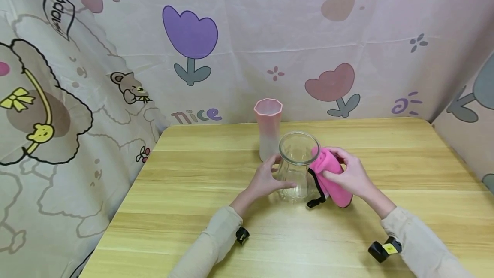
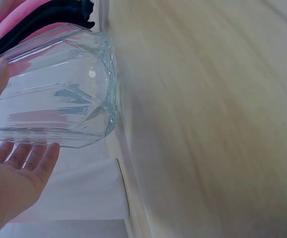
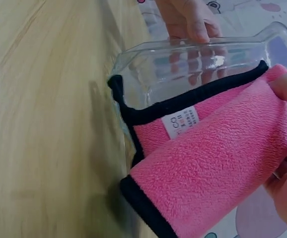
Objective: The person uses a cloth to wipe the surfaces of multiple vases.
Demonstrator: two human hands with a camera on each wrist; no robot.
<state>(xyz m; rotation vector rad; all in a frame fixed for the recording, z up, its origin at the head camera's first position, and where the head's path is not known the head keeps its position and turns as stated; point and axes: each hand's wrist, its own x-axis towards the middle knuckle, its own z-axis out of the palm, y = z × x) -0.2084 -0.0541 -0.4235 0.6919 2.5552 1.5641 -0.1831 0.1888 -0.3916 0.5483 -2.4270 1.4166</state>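
A clear glass vase with a wide round rim stands upright, its faceted base close over the wooden tabletop. My left hand grips its left side, with the thumb across the front and the fingers behind, as the left wrist view shows around the glass. A pink towel with black edging hangs folded from my right hand, pinched between thumb and fingers. It lies along the vase's right side. A white label shows on the towel in the right wrist view.
Just behind the glass vase, to its left, stands a tall vase, pink above and white below. The wooden table reaches back to a patterned cloth backdrop, which also hangs along the left and right sides.
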